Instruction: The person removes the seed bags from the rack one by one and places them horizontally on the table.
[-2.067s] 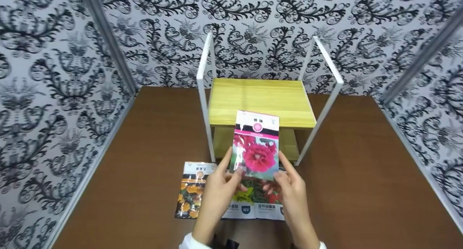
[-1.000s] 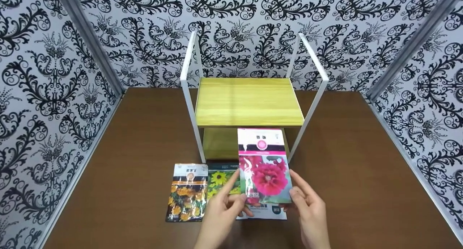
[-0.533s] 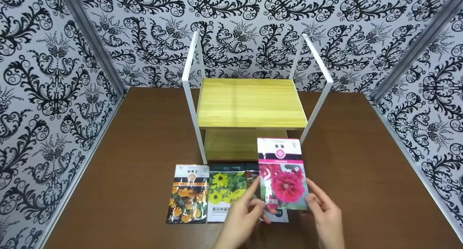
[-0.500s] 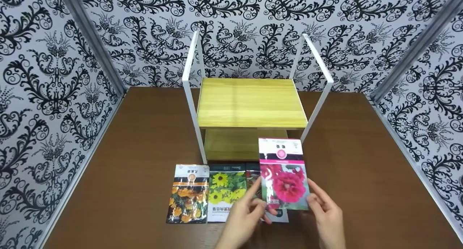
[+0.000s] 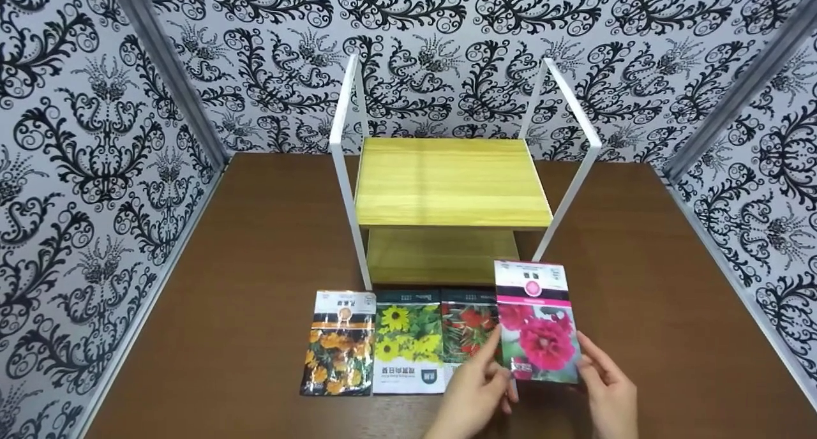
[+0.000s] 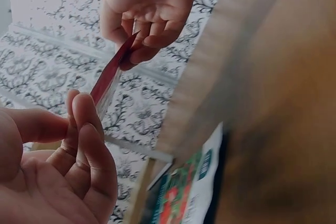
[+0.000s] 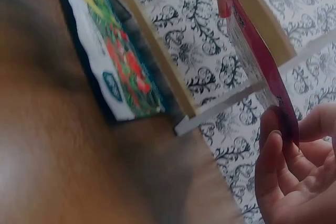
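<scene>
A seed packet with a pink flower [image 5: 539,324] is held up between both hands at the right end of a row of packets. My left hand [image 5: 475,388] pinches its left edge and my right hand [image 5: 606,385] pinches its right edge. In the left wrist view the pink packet [image 6: 113,72] appears nearly edge-on, clear of the table. The row holds an orange-flower packet [image 5: 338,346], a yellow-flower packet [image 5: 408,343] and a red-flower packet [image 5: 468,327], whose lower right part is hidden by my left hand and the held packet.
Behind the packets stands a two-tier rack with a yellow wood upper shelf [image 5: 453,184], a lower shelf [image 5: 440,257] and white side frames [image 5: 348,203]. Brown table [image 5: 255,267] surrounds it, bounded by patterned walls [image 5: 421,56].
Both hands have carried the pink-flower packet from in front of the rack to the right and down toward the table. The yellow and red packets have come into fuller view.
</scene>
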Action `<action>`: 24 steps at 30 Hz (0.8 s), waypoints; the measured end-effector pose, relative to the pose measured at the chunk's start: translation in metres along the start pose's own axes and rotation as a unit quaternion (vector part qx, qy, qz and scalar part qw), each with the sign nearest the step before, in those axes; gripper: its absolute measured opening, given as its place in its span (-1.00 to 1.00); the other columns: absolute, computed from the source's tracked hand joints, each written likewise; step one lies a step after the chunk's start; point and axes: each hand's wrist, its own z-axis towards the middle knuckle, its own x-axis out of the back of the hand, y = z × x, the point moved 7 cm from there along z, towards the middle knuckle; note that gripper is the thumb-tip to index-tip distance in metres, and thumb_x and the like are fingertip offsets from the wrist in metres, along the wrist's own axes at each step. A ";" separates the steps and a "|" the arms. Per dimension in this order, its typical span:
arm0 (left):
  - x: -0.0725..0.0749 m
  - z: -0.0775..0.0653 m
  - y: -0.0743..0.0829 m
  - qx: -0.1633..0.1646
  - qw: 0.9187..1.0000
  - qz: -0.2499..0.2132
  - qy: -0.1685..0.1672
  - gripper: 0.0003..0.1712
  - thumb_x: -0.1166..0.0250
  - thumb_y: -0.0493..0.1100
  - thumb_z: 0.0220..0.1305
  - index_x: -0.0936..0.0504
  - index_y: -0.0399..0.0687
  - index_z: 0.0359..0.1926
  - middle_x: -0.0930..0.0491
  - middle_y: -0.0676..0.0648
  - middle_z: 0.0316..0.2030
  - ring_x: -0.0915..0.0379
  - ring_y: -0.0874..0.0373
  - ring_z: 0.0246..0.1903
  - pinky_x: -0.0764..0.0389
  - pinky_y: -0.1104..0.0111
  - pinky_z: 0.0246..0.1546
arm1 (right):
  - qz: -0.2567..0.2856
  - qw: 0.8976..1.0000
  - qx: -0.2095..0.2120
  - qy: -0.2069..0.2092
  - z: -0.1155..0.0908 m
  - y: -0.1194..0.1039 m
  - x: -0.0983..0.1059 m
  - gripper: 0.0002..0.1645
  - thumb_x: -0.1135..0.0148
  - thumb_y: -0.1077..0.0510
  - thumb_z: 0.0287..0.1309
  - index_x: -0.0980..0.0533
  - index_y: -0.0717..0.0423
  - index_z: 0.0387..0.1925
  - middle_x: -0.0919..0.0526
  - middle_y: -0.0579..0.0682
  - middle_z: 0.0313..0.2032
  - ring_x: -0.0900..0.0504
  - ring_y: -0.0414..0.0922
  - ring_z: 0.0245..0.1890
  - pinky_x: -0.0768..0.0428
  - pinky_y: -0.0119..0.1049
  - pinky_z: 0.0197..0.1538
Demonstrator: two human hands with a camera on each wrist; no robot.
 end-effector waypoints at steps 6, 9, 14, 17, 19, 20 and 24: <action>-0.016 0.008 -0.015 0.041 0.999 0.008 -0.009 -0.30 -0.17 -0.09 0.17 -0.12 0.45 0.29 -0.50 -0.03 -0.77 -0.35 0.16 -0.86 -0.50 0.28 -0.74 | -0.039 0.999 -0.025 0.007 0.008 0.020 0.011 -0.59 -0.10 0.23 0.15 -0.44 0.20 0.07 -0.60 -0.39 -0.42 -0.49 -0.38 -0.46 -0.48 -0.53 -0.41; -0.022 0.011 -0.024 0.073 0.997 0.013 -0.008 -0.31 -0.18 -0.02 0.16 -0.14 0.44 0.28 -0.46 -0.06 -0.82 -0.30 0.16 -0.90 -0.46 0.29 -0.78 | -0.062 0.997 -0.045 -0.005 0.010 0.030 0.014 -0.57 -0.05 0.25 0.17 -0.42 0.17 0.10 -0.59 -0.37 -0.46 -0.51 -0.36 -0.50 -0.51 -0.46 -0.46; -0.028 0.014 -0.037 0.113 0.993 0.011 -0.012 -0.31 -0.20 -0.03 0.14 -0.16 0.40 0.29 -0.44 -0.09 -0.81 -0.26 0.14 -0.90 -0.44 0.28 -0.80 | -0.143 0.987 -0.066 -0.013 0.012 0.039 0.018 -0.56 -0.03 0.15 0.18 -0.41 0.03 0.13 -0.53 -0.44 -0.44 -0.45 -0.41 -0.43 -0.42 -0.51 -0.36; -0.030 0.018 -0.041 0.120 0.992 0.041 -0.020 -0.29 -0.19 0.00 0.14 -0.14 0.33 0.31 -0.47 -0.07 -0.80 -0.27 0.13 -0.90 -0.43 0.28 -0.79 | -0.161 0.985 -0.055 -0.011 0.014 0.042 0.020 -0.54 -0.06 0.19 0.15 -0.41 0.06 0.12 -0.55 -0.39 -0.37 -0.40 -0.51 -0.36 -0.33 -0.63 -0.29; -0.032 0.020 -0.044 0.122 0.990 0.059 -0.023 -0.27 -0.18 0.03 0.14 -0.12 0.25 0.32 -0.48 -0.06 -0.79 -0.28 0.13 -0.90 -0.42 0.29 -0.79 | -0.172 0.984 -0.046 -0.013 0.015 0.044 0.019 -0.52 -0.07 0.26 0.10 -0.42 0.09 0.12 -0.59 -0.27 -0.33 -0.39 -0.53 -0.34 -0.32 -0.67 -0.28; -0.032 0.022 -0.044 0.122 0.990 0.066 -0.024 -0.27 -0.17 0.04 0.14 -0.12 0.21 0.33 -0.49 -0.06 -0.79 -0.28 0.13 -0.91 -0.42 0.29 -0.79 | -0.177 0.983 -0.043 -0.016 0.015 0.044 0.019 -0.51 -0.07 0.28 0.08 -0.41 0.11 0.12 -0.60 -0.19 -0.32 -0.40 -0.53 -0.34 -0.33 -0.68 -0.28; -0.035 0.025 -0.048 0.124 0.991 0.055 -0.020 -0.24 -0.17 0.04 0.14 -0.11 0.04 0.34 -0.49 -0.07 -0.79 -0.25 0.16 -0.93 -0.39 0.31 -0.84 | -0.215 0.975 -0.038 -0.030 0.016 0.048 0.017 -0.46 -0.04 0.34 0.02 -0.40 0.14 0.12 -0.59 0.10 -0.23 -0.46 -0.32 -0.30 -0.37 -0.57 -0.30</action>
